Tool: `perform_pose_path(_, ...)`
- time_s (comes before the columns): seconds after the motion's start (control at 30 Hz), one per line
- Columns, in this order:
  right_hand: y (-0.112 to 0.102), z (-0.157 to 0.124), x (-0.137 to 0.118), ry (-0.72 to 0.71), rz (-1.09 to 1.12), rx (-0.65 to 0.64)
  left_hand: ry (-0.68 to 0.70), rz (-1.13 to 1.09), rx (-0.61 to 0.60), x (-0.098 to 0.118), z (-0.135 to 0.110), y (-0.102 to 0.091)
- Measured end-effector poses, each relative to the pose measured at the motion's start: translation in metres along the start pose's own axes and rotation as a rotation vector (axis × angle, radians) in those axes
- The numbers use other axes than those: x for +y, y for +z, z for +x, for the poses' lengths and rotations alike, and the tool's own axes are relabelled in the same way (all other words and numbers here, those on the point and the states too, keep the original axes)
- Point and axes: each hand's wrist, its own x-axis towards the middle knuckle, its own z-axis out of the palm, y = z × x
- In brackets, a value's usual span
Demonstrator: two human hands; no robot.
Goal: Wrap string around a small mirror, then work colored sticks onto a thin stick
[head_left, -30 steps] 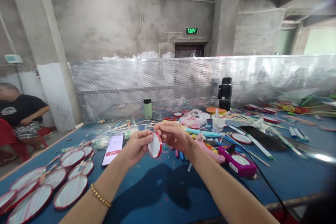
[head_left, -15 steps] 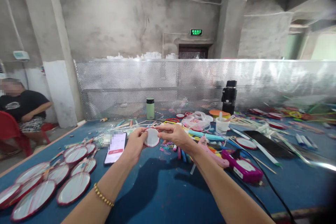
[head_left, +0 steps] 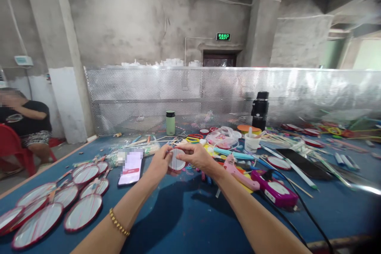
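Note:
Both my hands hold a small round white disc with a red rim point(head_left: 176, 162) just above the blue table point(head_left: 184, 222). My left hand point(head_left: 160, 164) pinches its left edge, fingers closed. My right hand point(head_left: 196, 157) grips its top and right edge, fingers curled over it. A gold bead bracelet point(head_left: 118, 222) sits on my left wrist. A phone with a lit screen point(head_left: 131, 163) lies just left of my left hand.
Several red-rimmed oval fans point(head_left: 56, 202) lie at the near left. A pink glue gun point(head_left: 239, 170), a purple device with a black cable point(head_left: 275, 191), a green bottle point(head_left: 170, 123), a black flask point(head_left: 260, 110) and scattered sticks crowd the right. A seated person point(head_left: 22, 121) is at far left.
The disc has turned from edge-on to facing me and dropped a little lower, with both hands still on it. The seated person has raised an arm to their face.

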Motion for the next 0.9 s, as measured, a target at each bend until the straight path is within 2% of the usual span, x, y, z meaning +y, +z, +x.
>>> perform_pose_path(0.1,0.0,0.0,0.0,0.004,-0.007,-0.006,0.009,0.055,-0.019,0.001,-0.001,0.0)
perform_pose_path(0.33,0.0,-0.001,0.0,0.016,-0.005,-0.006,0.131,0.144,-0.03,-0.005,0.004,-0.003)
perform_pose_path(0.7,0.003,0.001,0.005,0.074,0.021,0.0,0.166,0.206,-0.034,-0.014,0.008,-0.003)
perform_pose_path(0.9,0.008,0.0,0.003,0.088,0.034,0.016,0.158,0.168,-0.025,-0.014,0.006,0.0)
